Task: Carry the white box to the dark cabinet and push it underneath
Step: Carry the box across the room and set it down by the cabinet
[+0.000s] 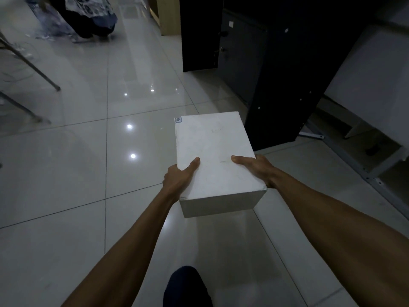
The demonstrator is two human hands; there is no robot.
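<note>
Glossy tiled floor (66, 173), metal chair legs (33, 67), crouching person (88, 16), wooden panel (168, 16)

White box (215, 156) between both hands

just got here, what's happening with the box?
A person is carrying a white box over the tiled floor, held off the ground with both hands. The left hand clamps its left side and the right hand its right side, thumbs on top. The dark cabinet stands just ahead and to the right. The box has not been set down or pushed underneath yet.
</note>
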